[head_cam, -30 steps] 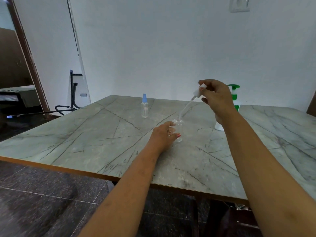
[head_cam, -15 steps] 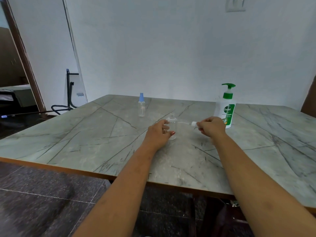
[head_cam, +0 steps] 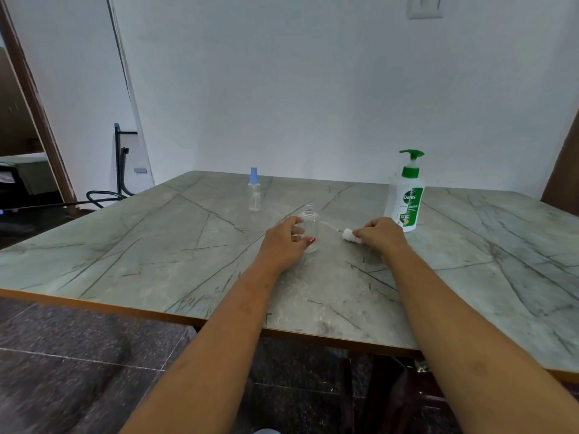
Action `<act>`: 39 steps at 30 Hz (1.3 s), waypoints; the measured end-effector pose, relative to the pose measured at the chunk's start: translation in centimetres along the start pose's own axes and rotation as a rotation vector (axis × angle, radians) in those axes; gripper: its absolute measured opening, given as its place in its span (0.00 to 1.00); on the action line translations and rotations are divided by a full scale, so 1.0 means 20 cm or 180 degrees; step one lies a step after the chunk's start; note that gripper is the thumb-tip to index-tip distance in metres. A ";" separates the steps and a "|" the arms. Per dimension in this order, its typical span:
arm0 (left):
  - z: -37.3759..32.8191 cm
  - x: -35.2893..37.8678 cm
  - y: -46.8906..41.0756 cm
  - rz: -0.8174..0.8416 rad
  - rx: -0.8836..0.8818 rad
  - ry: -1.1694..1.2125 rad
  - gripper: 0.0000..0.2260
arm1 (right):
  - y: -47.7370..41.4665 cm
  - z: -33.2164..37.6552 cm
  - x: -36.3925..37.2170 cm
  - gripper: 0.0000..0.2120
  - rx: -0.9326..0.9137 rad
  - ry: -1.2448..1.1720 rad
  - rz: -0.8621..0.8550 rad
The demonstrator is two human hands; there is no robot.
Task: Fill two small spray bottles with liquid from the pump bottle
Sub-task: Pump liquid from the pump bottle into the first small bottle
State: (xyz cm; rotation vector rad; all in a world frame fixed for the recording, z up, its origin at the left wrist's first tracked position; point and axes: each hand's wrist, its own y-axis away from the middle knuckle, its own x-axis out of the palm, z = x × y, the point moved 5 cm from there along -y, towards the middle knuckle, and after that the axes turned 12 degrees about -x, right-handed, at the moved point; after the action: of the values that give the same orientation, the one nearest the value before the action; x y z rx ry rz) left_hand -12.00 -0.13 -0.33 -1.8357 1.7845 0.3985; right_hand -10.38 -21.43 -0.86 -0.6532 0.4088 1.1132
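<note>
A small clear spray bottle (head_cam: 310, 221) stands uncapped in the middle of the marble table (head_cam: 156, 245). My left hand (head_cam: 286, 242) grips it around its lower body. My right hand (head_cam: 380, 236) pinches its white spray top (head_cam: 348, 235) low over the table, just right of the bottle, with the thin dip tube pointing toward the bottle. A second clear spray bottle (head_cam: 254, 191) with a blue cap stands farther back. The white pump bottle (head_cam: 405, 195) with a green pump and label stands behind my right hand.
The table's wooden front edge (head_cam: 125, 308) runs across below my forearms. A white wall rises behind the table. A black metal frame (head_cam: 120, 164) and a doorway are at the left. A brown chair back (head_cam: 564, 164) shows at the far right.
My right hand has come down from above the bottle, carrying the spray top with its tube out of the neck to table level. My left hand kept hold of the bottle.
</note>
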 end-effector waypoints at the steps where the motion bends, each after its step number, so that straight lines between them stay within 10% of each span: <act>1: 0.00 0.00 0.00 -0.0002 0.0005 -0.0006 0.22 | 0.00 0.00 -0.01 0.05 -0.0018 -0.0064 -0.0090; 10: 0.00 0.02 -0.05 -0.0069 0.0098 0.0005 0.21 | -0.09 0.04 -0.34 0.25 -0.0260 0.0035 -0.1734; 16: -0.01 0.04 -0.09 -0.0013 0.0084 -0.0021 0.21 | -0.24 0.06 -0.38 0.48 -0.0117 -0.0153 -0.1361; 21: -0.01 0.06 -0.14 0.0033 0.0107 -0.0020 0.20 | -0.15 0.16 -0.34 0.30 -0.1495 0.0841 -0.2562; 23: -0.01 0.07 -0.16 0.0055 0.0122 -0.0025 0.19 | -0.18 0.17 -0.13 0.24 -0.2145 0.0815 -0.1420; 26: 0.00 0.07 -0.18 0.0056 0.0131 0.0015 0.18 | -0.23 0.05 0.15 0.20 -0.1432 0.1077 0.0560; 39: -0.01 0.07 -0.16 0.0014 0.0131 -0.0056 0.18 | -0.20 0.07 0.14 0.19 -0.1622 0.0817 0.0586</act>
State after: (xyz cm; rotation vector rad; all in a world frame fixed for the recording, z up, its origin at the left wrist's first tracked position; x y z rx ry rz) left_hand -8.68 -1.46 -0.46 -1.7949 1.7723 0.3759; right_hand -5.57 -19.66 -0.37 -1.2350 0.4116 1.3270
